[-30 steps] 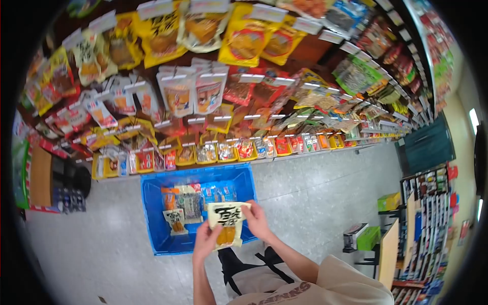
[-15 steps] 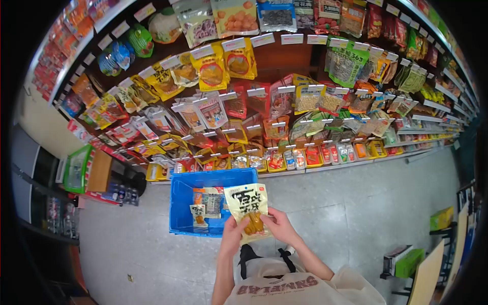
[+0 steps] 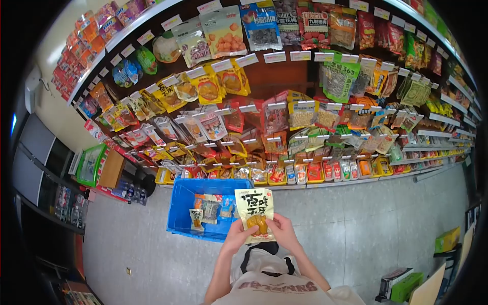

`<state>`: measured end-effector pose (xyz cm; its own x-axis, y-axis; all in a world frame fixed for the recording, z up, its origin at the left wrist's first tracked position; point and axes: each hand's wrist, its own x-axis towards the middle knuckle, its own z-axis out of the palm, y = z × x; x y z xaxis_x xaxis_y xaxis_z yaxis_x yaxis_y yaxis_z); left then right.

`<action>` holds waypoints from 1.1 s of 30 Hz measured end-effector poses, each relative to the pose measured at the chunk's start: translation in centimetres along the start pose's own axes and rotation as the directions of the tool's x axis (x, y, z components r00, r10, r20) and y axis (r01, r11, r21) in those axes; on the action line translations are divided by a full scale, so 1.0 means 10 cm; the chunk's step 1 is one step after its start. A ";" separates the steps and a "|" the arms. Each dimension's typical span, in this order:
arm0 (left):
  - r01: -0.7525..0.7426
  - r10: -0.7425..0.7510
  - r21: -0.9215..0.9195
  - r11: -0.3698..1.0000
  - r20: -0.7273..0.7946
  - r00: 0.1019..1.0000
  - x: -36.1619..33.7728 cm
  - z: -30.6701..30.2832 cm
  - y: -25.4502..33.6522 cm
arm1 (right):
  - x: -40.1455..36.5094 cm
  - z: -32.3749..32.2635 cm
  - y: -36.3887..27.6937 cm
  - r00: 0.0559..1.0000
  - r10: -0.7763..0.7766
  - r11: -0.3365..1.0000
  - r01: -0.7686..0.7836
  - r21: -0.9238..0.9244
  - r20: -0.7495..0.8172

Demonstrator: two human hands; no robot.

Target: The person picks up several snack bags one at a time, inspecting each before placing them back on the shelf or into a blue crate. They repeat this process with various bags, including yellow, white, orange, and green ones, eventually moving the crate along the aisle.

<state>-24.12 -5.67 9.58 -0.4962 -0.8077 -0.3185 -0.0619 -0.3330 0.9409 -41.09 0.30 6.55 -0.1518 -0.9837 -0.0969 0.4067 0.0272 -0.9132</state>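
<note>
Between my hands is a pale yellow snack bag [image 3: 255, 206] with bold black characters and a window showing brown-yellow food. My left hand [image 3: 240, 233] grips its lower left edge, thumb across the front. On the opposite lower edge, my right hand [image 3: 282, 230] pinches the bag. Just behind and left of it, a blue plastic crate [image 3: 175, 208] stands on the floor. Inside lie a small pale snack packet [image 3: 196, 219], a grey-fronted packet [image 3: 210, 211] and a blue packet [image 3: 227, 207], with an orange-edged one partly covered.
A long shelf wall of hanging snack bags [image 3: 208, 91] curves across the front, with yellow bins [image 3: 259, 177] along its bottom. Left stand a green-framed box [image 3: 93, 165] and bottled drinks [image 3: 129, 190]. Boxes [image 3: 406, 284] sit at lower right on the grey tile floor [image 3: 335, 239].
The view has tilted up and shifted, showing more of the upper shelf. The bag stays in both hands and appears slightly farther right of the crate, uncovering the blue packet inside.
</note>
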 end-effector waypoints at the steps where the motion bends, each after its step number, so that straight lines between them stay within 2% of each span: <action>1: -0.006 0.006 -0.040 0.999 -0.004 1.000 0.08 0.03 0.01 | 0.04 -0.02 -0.08 1.000 -0.002 1.000 0.002 0.004 -0.009; 3: -0.009 0.006 -0.158 0.987 -0.016 1.000 0.32 0.09 0.02 | 0.20 -0.15 -0.17 1.000 -0.003 1.000 0.003 -0.001 -0.027; 5: -0.039 0.036 -0.210 0.977 -0.018 0.999 0.59 0.17 0.08 | 0.42 -0.30 -0.23 1.000 -0.012 0.983 0.007 -0.183 -0.023; 9: -0.123 0.116 -0.285 0.951 -0.040 0.992 1.26 0.25 0.32 | 1.07 -0.41 -0.58 0.996 -0.053 0.983 0.041 -0.178 -0.067; 11: -0.149 0.150 -0.306 0.940 -0.020 0.988 1.68 0.16 0.46 | 1.50 -0.49 -0.74 0.998 0.066 0.967 -0.068 -0.244 -0.016; 12: -0.147 0.151 -0.319 0.936 -0.011 0.988 1.90 0.10 0.59 | 1.76 -0.49 -0.83 0.997 0.066 0.964 -0.070 -0.257 -0.026; 14: -0.178 0.195 -0.322 0.930 0.019 0.981 2.26 -0.02 0.86 | 2.21 -0.48 -1.02 0.997 -0.066 0.966 0.076 -0.249 0.051; 15: -0.220 0.245 -0.316 0.923 0.043 0.968 2.44 -0.10 0.99 | 2.43 -0.41 -1.20 0.994 -0.062 0.975 0.078 -0.206 0.085; 17: -0.231 0.253 -0.342 0.911 0.020 0.967 2.77 -0.19 1.30 | 2.88 -0.38 -1.42 0.981 -0.136 0.960 0.165 -0.227 0.137; 19: -0.211 0.227 -0.353 0.911 0.005 0.974 3.03 -0.26 1.45 | 3.35 -0.36 -1.59 0.959 -0.251 0.927 0.277 -0.252 0.129; 21: -0.373 0.365 -0.233 0.898 -0.079 0.928 3.35 -0.32 1.56 | 3.70 -0.32 -1.82 0.966 -0.255 0.943 0.259 -0.209 0.049; 22: -0.370 0.364 -0.230 0.900 -0.069 0.929 3.43 -0.33 1.66 | 3.86 -0.27 -1.94 0.965 -0.259 0.943 0.261 -0.208 0.040; 23: -0.379 0.373 -0.231 0.896 -0.071 0.925 3.54 -0.33 1.79 | 4.07 -0.22 -2.08 0.944 -0.327 0.930 0.330 -0.162 0.047; 24: -0.390 0.381 -0.234 0.891 -0.083 0.921 3.59 -0.31 1.85 | 4.19 -0.18 -2.18 0.920 -0.387 0.913 0.392 -0.117 0.061; 28: -0.428 0.410 -0.228 0.875 -0.124 0.904 3.73 -0.32 2.01 | 4.39 -0.13 -2.28 0.891 -0.442 0.887 0.451 -0.098 0.102; 31: -0.444 0.432 -0.185 0.877 -0.105 0.896 3.76 -0.31 2.17 | 4.38 -0.15 -2.28 0.774 -0.602 0.768 0.628 -0.122 0.195; 33: -0.471 0.465 -0.127 0.873 -0.076 0.882 3.74 -0.27 2.27 | 4.31 -0.11 -2.37 0.775 -0.599 0.757 0.630 -0.172 0.202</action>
<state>-41.74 -44.72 18.70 -0.4003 -0.9044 0.1479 0.2902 0.0280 0.9565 -58.29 -42.56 23.60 -0.1790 -0.8146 0.5516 0.0571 -0.5684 -0.8208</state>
